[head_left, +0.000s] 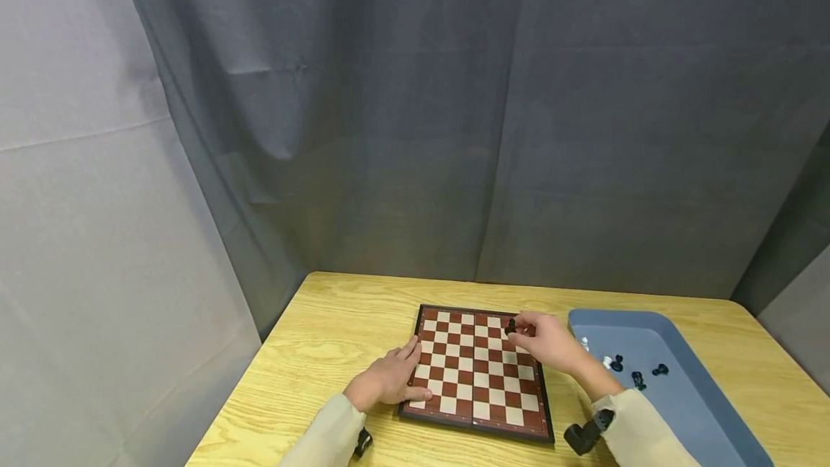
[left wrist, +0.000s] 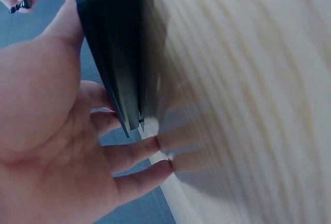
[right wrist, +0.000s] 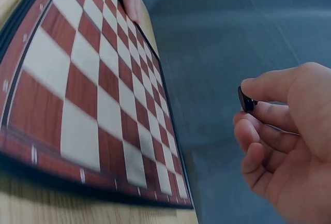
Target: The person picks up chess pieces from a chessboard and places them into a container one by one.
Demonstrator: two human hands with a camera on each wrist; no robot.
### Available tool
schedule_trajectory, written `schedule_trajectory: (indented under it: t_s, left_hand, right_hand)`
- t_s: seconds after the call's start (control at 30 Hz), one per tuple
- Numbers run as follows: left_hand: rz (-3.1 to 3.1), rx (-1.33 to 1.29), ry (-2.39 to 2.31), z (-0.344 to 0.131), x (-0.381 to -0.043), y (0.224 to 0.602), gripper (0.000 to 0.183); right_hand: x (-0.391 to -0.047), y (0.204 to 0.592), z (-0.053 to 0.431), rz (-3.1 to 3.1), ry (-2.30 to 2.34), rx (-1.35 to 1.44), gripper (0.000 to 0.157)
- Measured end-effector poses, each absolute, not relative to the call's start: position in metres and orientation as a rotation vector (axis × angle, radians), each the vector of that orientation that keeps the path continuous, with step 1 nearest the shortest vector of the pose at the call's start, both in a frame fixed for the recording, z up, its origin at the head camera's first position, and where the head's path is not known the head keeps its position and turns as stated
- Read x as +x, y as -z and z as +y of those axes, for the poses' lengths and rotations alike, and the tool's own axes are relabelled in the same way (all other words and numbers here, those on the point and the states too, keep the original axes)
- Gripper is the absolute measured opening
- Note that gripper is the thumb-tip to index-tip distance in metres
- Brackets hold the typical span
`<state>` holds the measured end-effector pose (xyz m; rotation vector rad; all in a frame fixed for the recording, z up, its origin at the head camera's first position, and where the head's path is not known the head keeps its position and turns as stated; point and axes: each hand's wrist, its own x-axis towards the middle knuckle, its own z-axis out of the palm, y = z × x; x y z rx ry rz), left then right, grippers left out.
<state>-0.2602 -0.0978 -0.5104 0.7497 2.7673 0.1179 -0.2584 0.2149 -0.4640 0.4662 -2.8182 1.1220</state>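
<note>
A folding chessboard with red-brown and cream squares lies opened flat on the table, with no pieces standing on it. My left hand rests along its left edge, fingers extended and the thumb over the near-left corner. In the left wrist view, two fingertips touch the wooden tabletop beside the board's dark side. Over the far-right part of the board, my right hand pinches a small black chess piece between thumb and fingers. The right wrist view shows the piece held above the board; its exact kind is hard to make out.
To the right of the board sits a blue-grey tray holding several loose black and white chess pieces, among them a black one lying on its side. Grey curtains hang behind the wooden table.
</note>
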Motion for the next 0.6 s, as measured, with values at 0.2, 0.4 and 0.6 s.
schedule_trajectory:
  t_s: [0.2, 0.4, 0.6]
  left_hand:
    - [2.763, 0.763, -0.126, -0.098, -0.261, 0.508, 0.094]
    - [2.769, 0.758, -0.114, -0.097, -0.261, 0.509, 0.095]
    - [2.763, 0.77, -0.107, -0.096, -0.26, 0.507, 0.094]
  right_hand:
    - [-0.255, 0.464, 0.242, -2.836, -1.097, 0.404, 0.018]
    - [-0.252, 0.464, 0.266, -2.817, -1.057, 0.368, 0.028]
    - [-0.247, 0.467, 0.29, -2.825, -1.09, 0.309, 0.032]
